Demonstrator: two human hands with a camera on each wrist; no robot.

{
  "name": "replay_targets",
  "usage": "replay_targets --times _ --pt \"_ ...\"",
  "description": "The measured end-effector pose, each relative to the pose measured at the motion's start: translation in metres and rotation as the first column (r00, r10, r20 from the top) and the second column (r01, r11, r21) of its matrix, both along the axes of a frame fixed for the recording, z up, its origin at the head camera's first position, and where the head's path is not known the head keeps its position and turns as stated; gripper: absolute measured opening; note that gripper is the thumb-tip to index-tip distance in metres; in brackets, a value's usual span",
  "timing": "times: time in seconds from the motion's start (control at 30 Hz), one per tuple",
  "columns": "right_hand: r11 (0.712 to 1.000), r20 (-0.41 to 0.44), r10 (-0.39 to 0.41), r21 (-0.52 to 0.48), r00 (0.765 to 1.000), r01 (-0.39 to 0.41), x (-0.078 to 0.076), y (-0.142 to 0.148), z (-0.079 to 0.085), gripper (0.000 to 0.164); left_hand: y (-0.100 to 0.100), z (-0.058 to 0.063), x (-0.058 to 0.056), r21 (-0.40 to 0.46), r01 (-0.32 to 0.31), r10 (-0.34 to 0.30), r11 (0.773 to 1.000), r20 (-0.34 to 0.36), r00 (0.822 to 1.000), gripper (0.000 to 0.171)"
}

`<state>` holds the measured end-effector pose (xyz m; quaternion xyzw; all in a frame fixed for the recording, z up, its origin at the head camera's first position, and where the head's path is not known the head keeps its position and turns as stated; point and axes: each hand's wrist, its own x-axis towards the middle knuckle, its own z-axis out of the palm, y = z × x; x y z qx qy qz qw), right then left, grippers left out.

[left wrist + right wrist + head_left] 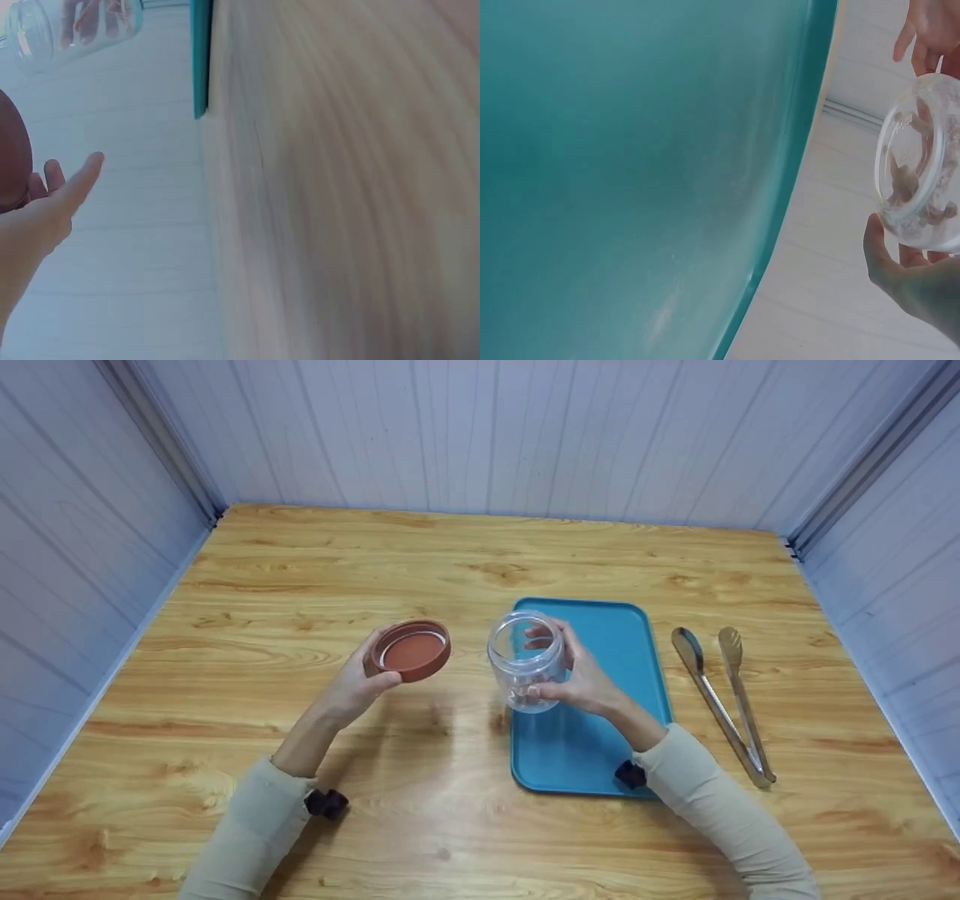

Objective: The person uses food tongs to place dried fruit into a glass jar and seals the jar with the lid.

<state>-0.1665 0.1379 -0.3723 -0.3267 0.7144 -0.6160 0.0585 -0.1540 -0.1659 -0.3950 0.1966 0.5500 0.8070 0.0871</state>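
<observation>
A clear jar without its lid is held in my right hand, thumb on the near side and fingers round the far side. The jar's mouth faces up and tilts a little toward the head camera, above the left edge of the blue tray. To the left, my left hand grips a reddish-brown round lid by its edge, its hollow underside turned up. A gap separates lid and jar. In the right wrist view the jar's base shows, with the right hand's fingers curled about it.
Metal tongs lie on the wooden table to the right of the tray, arms spread. White panelled walls stand at the back and both sides of the table.
</observation>
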Motion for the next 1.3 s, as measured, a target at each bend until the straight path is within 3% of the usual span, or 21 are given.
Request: replay_targets --times 0.07,0.23,0.33,0.47,0.7,0.9,1.03,1.13,1.3 --pt "1.000 -0.007 -0.012 0.006 1.000 0.012 0.001 0.001 0.000 0.074 0.002 0.000 0.001 0.113 0.029 -0.033 0.993 0.030 0.999 0.090" --pt "0.999 -0.009 -0.043 0.033 0.999 0.043 0.004 0.005 0.001 0.074 0.005 0.000 0.000 0.351 0.091 -0.112 0.932 0.040 0.993 0.076" --pt "0.997 -0.007 -0.054 0.048 0.999 0.055 0.006 0.006 0.002 0.074 0.006 0.000 0.000 0.419 0.115 -0.132 0.901 0.013 0.991 0.072" --pt "0.996 -0.015 -0.061 0.070 0.998 0.062 0.008 0.007 0.003 0.075 0.005 0.000 0.001 0.427 0.119 -0.132 0.896 0.000 0.991 0.073" --pt "0.992 -0.032 -0.059 0.110 0.998 0.062 0.012 0.008 0.008 0.078 0.007 0.002 0.003 0.348 0.124 -0.121 0.929 -0.029 0.992 0.084" --pt "0.976 -0.075 -0.076 0.197 0.994 0.089 0.015 0.007 0.010 0.081 0.009 0.001 0.004 0.213 0.124 -0.109 0.969 -0.081 0.991 0.091" --pt "0.959 -0.126 -0.094 0.256 0.988 0.124 0.017 0.005 0.011 0.082 0.012 0.002 0.005 0.093 0.082 -0.069 0.992 -0.139 0.988 0.088" --pt "0.946 -0.148 -0.107 0.289 0.983 0.147 0.019 0.003 0.013 0.082 0.015 0.004 0.006 0.010 0.055 -0.053 0.998 -0.157 0.986 0.085" --pt "0.936 -0.172 -0.107 0.315 0.979 0.157 0.018 0.002 0.011 0.081 0.021 0.007 0.010 -0.090 0.075 -0.088 0.993 -0.151 0.985 0.080"
